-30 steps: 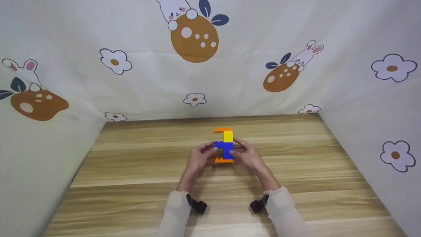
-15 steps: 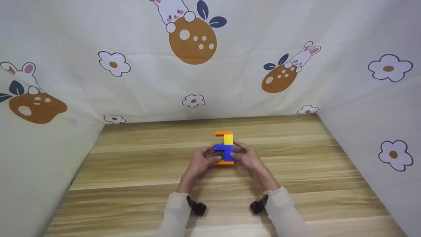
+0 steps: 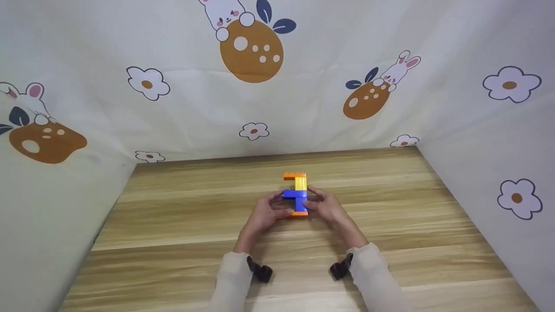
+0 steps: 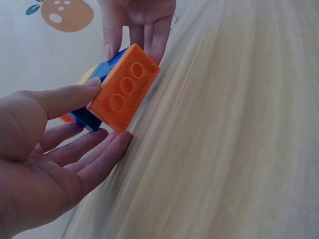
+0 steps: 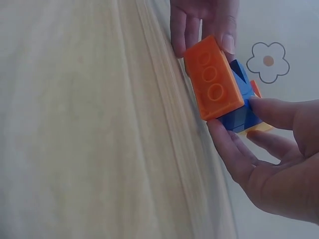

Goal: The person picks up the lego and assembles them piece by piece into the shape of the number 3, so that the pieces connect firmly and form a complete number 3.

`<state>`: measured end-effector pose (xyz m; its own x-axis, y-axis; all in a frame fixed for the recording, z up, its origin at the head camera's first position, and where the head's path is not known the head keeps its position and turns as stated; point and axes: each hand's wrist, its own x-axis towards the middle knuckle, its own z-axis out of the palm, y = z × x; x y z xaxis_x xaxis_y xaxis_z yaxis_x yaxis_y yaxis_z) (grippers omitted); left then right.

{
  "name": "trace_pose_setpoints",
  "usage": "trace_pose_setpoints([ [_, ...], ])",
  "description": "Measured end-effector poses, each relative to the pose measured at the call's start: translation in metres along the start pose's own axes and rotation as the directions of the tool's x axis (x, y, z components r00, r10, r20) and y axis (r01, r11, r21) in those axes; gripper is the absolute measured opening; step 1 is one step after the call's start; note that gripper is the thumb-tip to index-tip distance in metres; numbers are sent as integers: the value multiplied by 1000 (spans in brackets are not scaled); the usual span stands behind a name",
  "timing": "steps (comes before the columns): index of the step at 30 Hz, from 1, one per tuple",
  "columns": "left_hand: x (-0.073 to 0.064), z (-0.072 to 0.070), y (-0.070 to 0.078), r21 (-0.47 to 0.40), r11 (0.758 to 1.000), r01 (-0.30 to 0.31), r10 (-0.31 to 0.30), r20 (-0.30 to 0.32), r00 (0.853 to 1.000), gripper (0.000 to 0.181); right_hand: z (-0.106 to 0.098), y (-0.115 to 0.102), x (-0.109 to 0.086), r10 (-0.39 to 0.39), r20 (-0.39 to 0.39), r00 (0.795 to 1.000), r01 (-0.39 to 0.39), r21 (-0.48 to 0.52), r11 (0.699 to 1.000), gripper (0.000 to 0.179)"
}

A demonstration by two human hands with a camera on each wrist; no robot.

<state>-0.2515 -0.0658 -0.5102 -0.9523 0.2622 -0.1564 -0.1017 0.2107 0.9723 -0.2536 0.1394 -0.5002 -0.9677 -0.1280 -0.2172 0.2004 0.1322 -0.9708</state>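
Both hands hold one toy-block assembly in front of the body. In the head view an orange piece (image 3: 295,176) tops a yellow block (image 3: 300,183), with blue blocks (image 3: 301,204) under it, one jutting left, and another orange piece (image 3: 300,214) at the bottom. My left hand (image 3: 265,212) pinches the left side, thumb by the bottom orange piece, fingers on the far side. The right hand (image 3: 328,208) grips the right side, its thumb on the blue. Both wrist views show the orange underside (image 4: 119,107) with round sockets; my right fingers (image 5: 232,149) reach beneath it.
A wood-grain table (image 3: 173,225) extends under the hands. Pale cloth (image 3: 186,104) printed with rabbits, fruit and flowers encloses the back and sides. Black camera mounts (image 3: 262,272) sit at both wrists, by the light sleeves.
My left thumb has slid down from the jutting blue block to the bottom orange piece. The assembly has tilted slightly, and the right hand keeps its grip.
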Motion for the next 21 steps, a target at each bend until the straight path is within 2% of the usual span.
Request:
trace_pose_setpoints([
  [9, -1, -2, -1, 42, 998, -54, 53, 18, 998, 69, 1, 1, 2, 11, 10, 1000, -11, 27, 1000, 61],
  [15, 0, 0, -2, 65, 997, -50, 50, 9, 999, 70, 1, 0, 1, 19, 28, 999, -20, 35, 999, 61],
  [21, -2, 3, 0, 69, 997, -16, 15, 11, 1000, 69, -1, -2, -1, 49, 47, 998, -50, 25, 998, 62],
])
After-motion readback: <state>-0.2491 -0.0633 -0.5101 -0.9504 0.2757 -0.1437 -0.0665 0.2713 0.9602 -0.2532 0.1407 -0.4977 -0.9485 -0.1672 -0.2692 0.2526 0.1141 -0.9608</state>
